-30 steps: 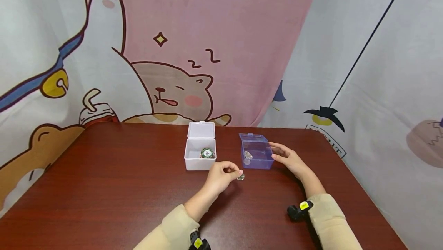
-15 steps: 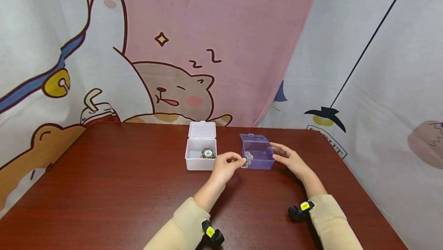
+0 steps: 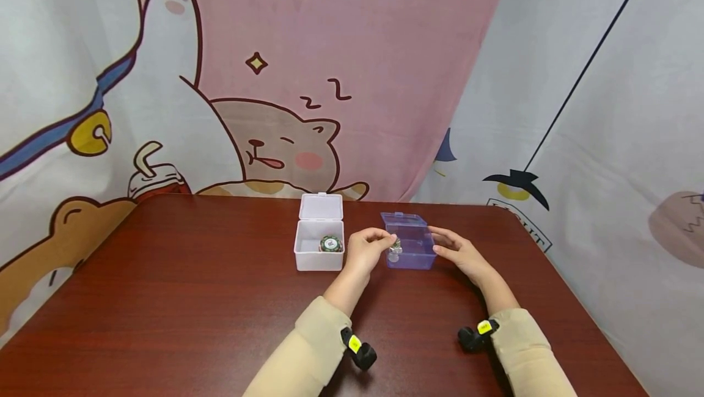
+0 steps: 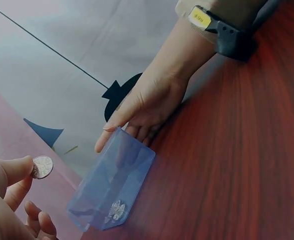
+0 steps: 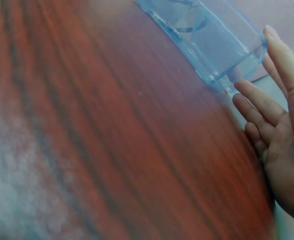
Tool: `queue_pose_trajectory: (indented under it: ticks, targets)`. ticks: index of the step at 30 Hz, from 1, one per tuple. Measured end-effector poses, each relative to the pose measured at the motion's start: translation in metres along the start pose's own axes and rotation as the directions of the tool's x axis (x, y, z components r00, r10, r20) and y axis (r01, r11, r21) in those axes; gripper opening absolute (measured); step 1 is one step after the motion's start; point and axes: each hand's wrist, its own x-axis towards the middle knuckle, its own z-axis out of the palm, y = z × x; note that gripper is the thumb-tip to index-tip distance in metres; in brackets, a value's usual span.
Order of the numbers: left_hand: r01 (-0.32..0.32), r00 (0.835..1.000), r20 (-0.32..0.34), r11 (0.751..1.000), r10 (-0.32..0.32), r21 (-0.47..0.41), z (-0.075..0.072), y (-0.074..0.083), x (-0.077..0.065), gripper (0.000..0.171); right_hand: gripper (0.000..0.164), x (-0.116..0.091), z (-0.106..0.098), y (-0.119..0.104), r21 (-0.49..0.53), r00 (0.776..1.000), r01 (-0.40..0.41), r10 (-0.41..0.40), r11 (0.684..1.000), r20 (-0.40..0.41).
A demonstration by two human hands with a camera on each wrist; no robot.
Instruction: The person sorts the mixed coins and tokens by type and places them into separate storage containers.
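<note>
My left hand (image 3: 364, 251) pinches a silver coin (image 4: 42, 167) between thumb and index finger, over the left side of a translucent blue box (image 3: 416, 261). The box's hinged lid (image 3: 404, 219) stands raised at the back. Inside, at its left end, lie several shiny coins (image 4: 117, 210), seen through the wall. On the box's right side, my right hand (image 3: 461, 255) rests its extended fingertips and thumb against the wall and rim. Left of my left hand is a white box (image 3: 319, 261), lid up, holding green-and-white poker chips (image 3: 330, 243).
Both boxes stand on a dark red wooden table (image 3: 181, 287), towards its far edge. A cartoon-printed curtain (image 3: 412, 49) hangs right behind the table and along its right side.
My left hand has moved forward and right with the coin, from the table in front of the blue box to over its left side. The right hand has stayed at the box.
</note>
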Motion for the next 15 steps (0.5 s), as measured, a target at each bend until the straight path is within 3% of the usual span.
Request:
queue_pose_trajectory:
  ticks: [15]
  targets:
    - [-0.014,0.994,-0.108,0.995,0.003,-0.101,0.019,-0.016,0.023,0.012,0.051,0.000,0.000,0.000,0.016,1.000,0.012,-0.012,1.000,0.010]
